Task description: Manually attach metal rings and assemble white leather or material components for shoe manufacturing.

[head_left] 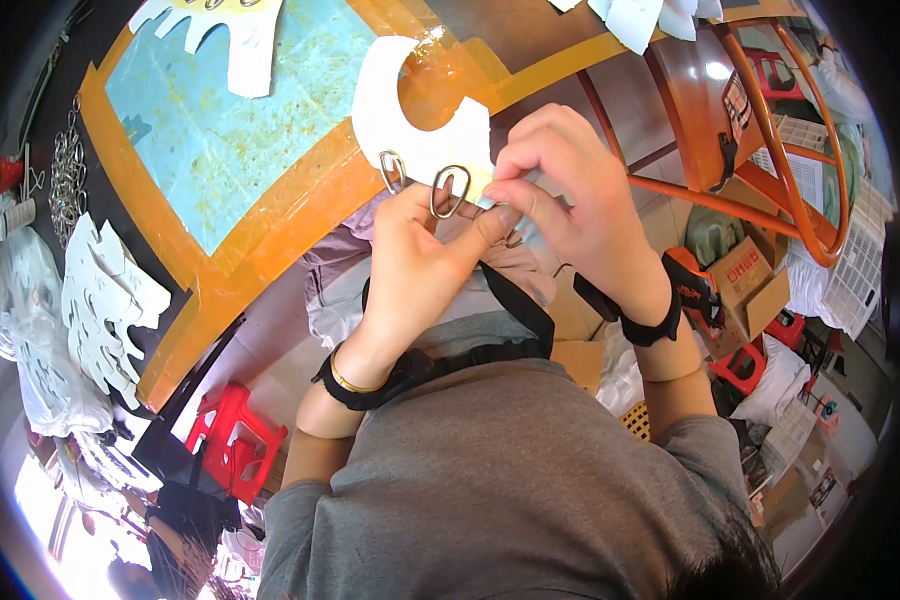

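Over the near edge of the table, a white, curved, flat piece [378, 105] with a deep round cut-out is held at its lower end by both hands. Two oval metal rings are on it: one ring [452, 192] hangs over the fingers of my left hand [420, 255], and the other ring [392, 170] sits further left. My left hand is closed on the lower edge, its thumb pointing right. My right hand [575, 185] pinches the piece's right corner, thumb against fingertips. Something small and pale blue shows under the pinch; I cannot make out what it is.
The table has a blue top [260, 130] edged with orange-brown tape. On it lie another white cut piece with rings [250, 60] and a heap of metal rings [68, 175]. White cut pieces [110, 300] stack at left. A red stool [235, 440] and an orange metal frame [785, 150] flank me.
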`<state>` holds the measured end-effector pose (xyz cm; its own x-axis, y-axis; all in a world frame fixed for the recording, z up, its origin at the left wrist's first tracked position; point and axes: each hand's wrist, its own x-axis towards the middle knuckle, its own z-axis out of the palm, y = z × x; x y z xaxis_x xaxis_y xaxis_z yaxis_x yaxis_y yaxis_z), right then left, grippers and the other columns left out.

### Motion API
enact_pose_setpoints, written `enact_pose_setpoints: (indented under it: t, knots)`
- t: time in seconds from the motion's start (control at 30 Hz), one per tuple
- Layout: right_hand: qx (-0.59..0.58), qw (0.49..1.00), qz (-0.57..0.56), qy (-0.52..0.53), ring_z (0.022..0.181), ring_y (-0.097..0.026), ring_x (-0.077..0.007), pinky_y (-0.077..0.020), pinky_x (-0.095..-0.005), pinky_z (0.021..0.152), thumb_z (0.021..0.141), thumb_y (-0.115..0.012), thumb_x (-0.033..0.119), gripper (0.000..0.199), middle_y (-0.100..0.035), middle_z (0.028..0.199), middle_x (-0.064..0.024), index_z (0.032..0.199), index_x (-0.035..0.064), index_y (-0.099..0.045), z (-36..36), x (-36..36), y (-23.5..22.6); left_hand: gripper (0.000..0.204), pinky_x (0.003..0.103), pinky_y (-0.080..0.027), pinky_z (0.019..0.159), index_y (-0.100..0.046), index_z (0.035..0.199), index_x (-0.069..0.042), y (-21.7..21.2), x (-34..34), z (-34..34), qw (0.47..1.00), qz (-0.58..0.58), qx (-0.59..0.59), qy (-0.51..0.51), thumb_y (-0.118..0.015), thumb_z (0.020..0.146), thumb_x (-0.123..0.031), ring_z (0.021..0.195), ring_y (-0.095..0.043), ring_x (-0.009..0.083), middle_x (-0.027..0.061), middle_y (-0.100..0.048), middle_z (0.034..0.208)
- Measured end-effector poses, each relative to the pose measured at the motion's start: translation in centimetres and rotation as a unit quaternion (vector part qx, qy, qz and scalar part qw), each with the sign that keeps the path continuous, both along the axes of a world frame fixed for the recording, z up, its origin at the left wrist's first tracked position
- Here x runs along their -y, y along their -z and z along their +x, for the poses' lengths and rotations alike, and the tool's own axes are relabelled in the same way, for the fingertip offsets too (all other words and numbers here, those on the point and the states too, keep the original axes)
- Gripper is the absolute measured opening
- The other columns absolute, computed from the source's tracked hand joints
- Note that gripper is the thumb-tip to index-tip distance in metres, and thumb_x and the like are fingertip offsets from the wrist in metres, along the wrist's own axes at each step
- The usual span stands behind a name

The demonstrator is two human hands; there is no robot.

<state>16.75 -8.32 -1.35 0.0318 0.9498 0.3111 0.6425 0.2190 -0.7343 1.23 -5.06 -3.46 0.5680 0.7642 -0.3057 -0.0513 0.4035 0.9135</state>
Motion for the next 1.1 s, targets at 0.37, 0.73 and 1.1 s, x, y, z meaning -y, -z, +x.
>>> enact_pose_setpoints:
  t: [0.37,0.73,1.1]
  knots:
    - [0.029,0.997,0.012,0.068,0.069,-0.050,-0.0206,-0.0396,-0.0303,0.061,0.068,-0.072,0.012,0.017,-0.056,0.073,-0.0035,0.073,0.0064,-0.057,-0.8,1.5,-1.5,0.016,0.023,-0.047,0.070,-0.060,0.092,0.002,-0.8,0.7,0.4,0.992,-0.012,0.072,-0.099,-0.066,0.078,-0.001,0.078,-0.059,0.0082,0.0051,-0.065,0.086]
    - [0.009,0.995,-0.006,0.096,0.072,-0.050,-0.0182,-0.0318,-0.0293,0.071,0.074,-0.065,0.009,0.012,-0.053,0.074,-0.0014,0.076,0.0075,-0.054,-1.2,1.4,-0.6,0.019,0.023,-0.048,0.072,-0.056,0.099,0.002,-1.0,0.5,0.4,0.983,-0.111,0.130,-0.065,-0.063,0.081,-0.002,0.081,-0.060,0.0104,0.0067,-0.063,0.090]
    - [-0.028,0.994,-0.044,0.092,0.073,-0.050,-0.0190,-0.0311,-0.0304,0.074,0.076,-0.063,0.007,0.011,-0.051,0.073,-0.0021,0.080,0.0067,-0.052,-1.7,1.1,-0.9,0.019,0.024,-0.047,0.076,-0.055,0.102,0.002,-1.3,0.7,0.7,0.982,-0.070,0.138,-0.108,-0.059,0.085,-0.003,0.084,-0.058,0.0090,0.0060,-0.061,0.097]
